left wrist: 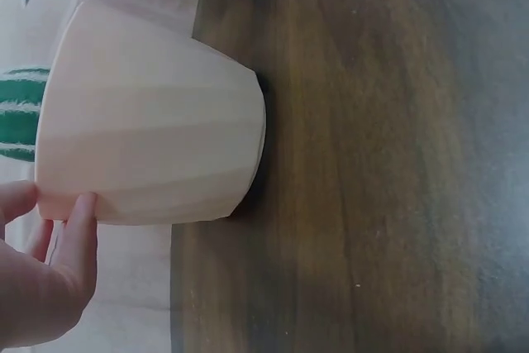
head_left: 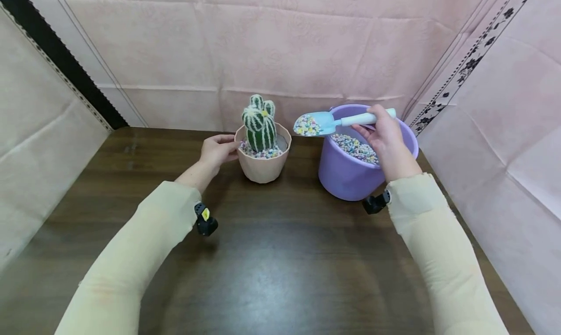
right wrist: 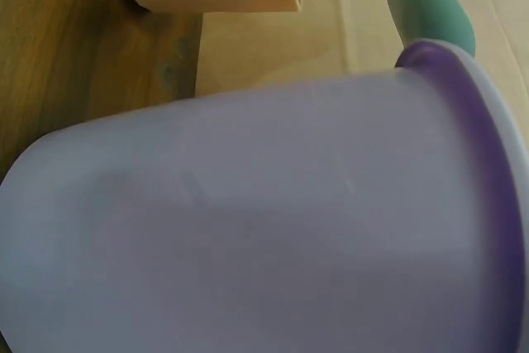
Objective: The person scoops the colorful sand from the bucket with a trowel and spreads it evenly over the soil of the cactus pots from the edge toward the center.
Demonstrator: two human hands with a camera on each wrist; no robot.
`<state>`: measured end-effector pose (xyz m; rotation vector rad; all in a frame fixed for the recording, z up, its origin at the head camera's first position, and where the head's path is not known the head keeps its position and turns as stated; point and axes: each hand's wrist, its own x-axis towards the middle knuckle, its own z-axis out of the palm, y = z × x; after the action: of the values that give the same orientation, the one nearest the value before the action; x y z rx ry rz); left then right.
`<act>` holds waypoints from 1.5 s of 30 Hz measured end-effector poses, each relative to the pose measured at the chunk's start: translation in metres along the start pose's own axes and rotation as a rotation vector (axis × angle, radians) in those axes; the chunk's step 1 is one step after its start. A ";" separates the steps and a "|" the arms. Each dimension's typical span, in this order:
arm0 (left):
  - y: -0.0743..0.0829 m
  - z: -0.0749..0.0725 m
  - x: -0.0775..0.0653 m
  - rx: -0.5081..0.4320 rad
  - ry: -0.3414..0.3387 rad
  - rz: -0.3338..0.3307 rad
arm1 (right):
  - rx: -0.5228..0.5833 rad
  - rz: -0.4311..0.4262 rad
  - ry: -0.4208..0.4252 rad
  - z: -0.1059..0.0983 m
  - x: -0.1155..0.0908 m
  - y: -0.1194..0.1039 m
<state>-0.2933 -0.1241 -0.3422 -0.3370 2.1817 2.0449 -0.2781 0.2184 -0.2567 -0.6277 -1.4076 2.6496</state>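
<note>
A cream flowerpot point(head_left: 262, 170) with a striped green cactus point(head_left: 260, 125) and small colored pebbles point(head_left: 268, 153) stands on the table. At its left rim my left hand point(head_left: 215, 152) pinches the edge, fingertips against the pot wall point(left wrist: 157, 121) in the left wrist view. My right hand point(head_left: 385, 133) grips the handle of a light-blue trowel point(head_left: 326, 122). Colored pebbles lie in the trowel's scoop, held level over the near-left rim of a purple bucket point(head_left: 350, 179). More pebbles point(head_left: 357, 147) fill part of the bucket. The right wrist view hides my right hand behind the bucket wall point(right wrist: 248, 221).
The dark wooden table point(head_left: 263, 257) meets a pale cloth backdrop point(head_left: 285, 47) just behind the pot and bucket. Another cloth wall point(head_left: 517, 130) rises close to the bucket's right. A small gap separates pot and bucket.
</note>
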 end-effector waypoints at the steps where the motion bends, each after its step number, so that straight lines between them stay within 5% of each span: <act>1: 0.000 0.001 0.001 0.004 0.001 0.000 | -0.007 -0.004 0.003 0.001 0.000 0.001; 14: 0.008 0.007 -0.001 0.045 0.072 -0.012 | -0.069 -0.019 0.047 0.014 0.001 0.009; 28: 0.012 0.006 0.001 0.000 0.030 -0.093 | -0.102 -0.067 0.047 0.024 0.003 0.020; 45: 0.011 0.006 0.001 0.023 0.022 -0.085 | -0.236 -0.162 0.023 0.040 0.000 0.023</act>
<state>-0.2976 -0.1177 -0.3321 -0.4434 2.1622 1.9789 -0.2911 0.1744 -0.2559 -0.5357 -1.7013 2.3668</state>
